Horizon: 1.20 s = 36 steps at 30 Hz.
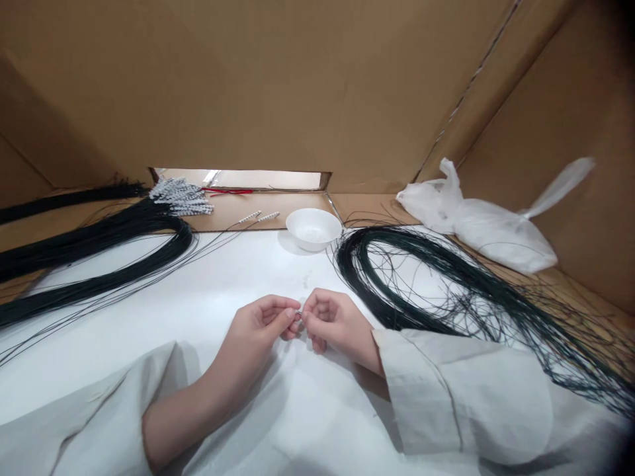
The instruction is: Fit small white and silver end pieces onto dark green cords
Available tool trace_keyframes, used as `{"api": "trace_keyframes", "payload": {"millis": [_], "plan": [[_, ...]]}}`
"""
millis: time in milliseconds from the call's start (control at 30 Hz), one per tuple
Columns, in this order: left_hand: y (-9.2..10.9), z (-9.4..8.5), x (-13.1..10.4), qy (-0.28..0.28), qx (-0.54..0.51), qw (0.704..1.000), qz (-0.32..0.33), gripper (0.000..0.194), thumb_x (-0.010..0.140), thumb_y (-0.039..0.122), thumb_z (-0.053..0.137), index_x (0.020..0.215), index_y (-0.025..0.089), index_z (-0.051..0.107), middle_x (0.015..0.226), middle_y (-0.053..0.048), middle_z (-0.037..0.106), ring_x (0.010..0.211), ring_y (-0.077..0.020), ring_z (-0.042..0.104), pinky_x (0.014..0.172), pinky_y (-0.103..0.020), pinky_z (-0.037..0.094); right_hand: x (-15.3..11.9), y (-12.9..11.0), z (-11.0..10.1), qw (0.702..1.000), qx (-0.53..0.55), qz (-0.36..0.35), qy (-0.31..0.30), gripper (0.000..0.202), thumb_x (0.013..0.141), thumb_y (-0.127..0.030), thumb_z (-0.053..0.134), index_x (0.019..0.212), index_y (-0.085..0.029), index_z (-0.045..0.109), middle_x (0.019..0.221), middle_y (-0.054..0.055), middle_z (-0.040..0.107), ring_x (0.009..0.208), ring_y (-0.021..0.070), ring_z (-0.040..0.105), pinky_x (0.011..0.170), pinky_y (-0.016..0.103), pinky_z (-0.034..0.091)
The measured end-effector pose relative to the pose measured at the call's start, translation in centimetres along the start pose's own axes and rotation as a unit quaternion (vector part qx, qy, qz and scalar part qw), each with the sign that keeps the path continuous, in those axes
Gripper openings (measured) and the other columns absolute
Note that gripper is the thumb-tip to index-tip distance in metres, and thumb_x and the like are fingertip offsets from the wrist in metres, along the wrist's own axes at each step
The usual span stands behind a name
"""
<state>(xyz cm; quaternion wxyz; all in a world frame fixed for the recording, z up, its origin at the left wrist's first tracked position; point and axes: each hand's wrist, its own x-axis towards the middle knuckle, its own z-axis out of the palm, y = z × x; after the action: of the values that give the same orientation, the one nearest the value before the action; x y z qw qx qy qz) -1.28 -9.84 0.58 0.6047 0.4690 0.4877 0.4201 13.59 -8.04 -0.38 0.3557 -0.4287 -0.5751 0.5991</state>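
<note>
My left hand (262, 324) and my right hand (340, 320) meet in front of me, each closed in a pinch. Between their fingertips is a tiny dark thing (299, 315), too small and covered to identify. Beyond the hands stands a white bowl (313, 229) whose contents I cannot make out. To its left lie two thin dark strands ending in white beaded-looking tips (268, 217). A big looped bundle of dark green strands (391, 311) lies just past my right wrist.
At the left, bundles of dark strands (124, 274) curve over the white surface, some ending in a cluster of white speckled tips (181, 196). White plastic bags (501, 231) lie at the back right. Cardboard walls (238, 86) enclose the place, with a slot low at the back.
</note>
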Motion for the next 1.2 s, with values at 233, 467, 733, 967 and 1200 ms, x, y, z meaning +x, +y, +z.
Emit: {"api": "trace_keyframes", "payload": {"millis": [233,467,733,967,1200], "plan": [[-0.04,-0.17,0.12,0.001,0.021,1.0,0.0,0.013,0.077,0.024,0.057,0.084,0.013,0.06,0.065,0.0,0.06,0.063,-0.0109,0.054,0.062,-0.022,0.041,-0.1,-0.18,0.11,1.0,-0.008,0.006,0.007,0.003,0.067,-0.014,0.051,0.066,-0.015,0.048,0.043,-0.007,0.049,0.033,0.0075,0.048,0.034,0.017,0.039],[-0.23,-0.24,0.21,-0.005,0.04,0.999,0.009,0.012,0.076,0.023,0.056,0.083,0.014,0.06,0.066,-0.001,0.059,0.063,-0.0116,0.054,0.062,-0.022,0.041,-0.18,-0.15,-0.01,1.0,-0.03,-0.007,0.002,0.004,0.066,-0.014,0.051,0.065,-0.015,0.047,0.046,-0.006,0.05,0.034,0.007,0.048,0.034,0.017,0.038],[-0.07,-0.29,0.24,-0.011,0.065,0.998,0.017,0.012,0.076,0.023,0.054,0.082,0.014,0.06,0.067,-0.001,0.058,0.064,-0.0125,0.052,0.063,-0.024,0.04,-0.22,-0.3,-0.02,0.999,-0.044,-0.015,-0.009,0.004,0.068,-0.015,0.05,0.065,-0.016,0.047,0.05,-0.005,0.051,0.036,0.0064,0.048,0.035,0.017,0.038],[0.09,-0.32,0.26,-0.002,0.109,0.994,0.018,0.013,0.076,0.023,0.054,0.082,0.014,0.061,0.07,-0.002,0.06,0.066,-0.0128,0.052,0.064,-0.024,0.04,-0.25,-0.14,-0.14,0.997,-0.066,-0.024,-0.003,0.006,0.07,-0.017,0.05,0.065,-0.016,0.047,0.049,-0.006,0.048,0.035,0.0061,0.047,0.035,0.016,0.036],[0.32,-0.36,0.1,-0.016,0.139,0.989,0.044,0.012,0.079,0.023,0.051,0.081,0.016,0.061,0.076,-0.002,0.064,0.07,-0.0131,0.055,0.065,-0.022,0.041,-0.26,-0.13,-0.16,0.997,-0.07,-0.032,-0.008,0.008,0.072,-0.019,0.051,0.065,-0.016,0.047,0.048,-0.006,0.047,0.035,0.0056,0.046,0.034,0.016,0.034]]}}
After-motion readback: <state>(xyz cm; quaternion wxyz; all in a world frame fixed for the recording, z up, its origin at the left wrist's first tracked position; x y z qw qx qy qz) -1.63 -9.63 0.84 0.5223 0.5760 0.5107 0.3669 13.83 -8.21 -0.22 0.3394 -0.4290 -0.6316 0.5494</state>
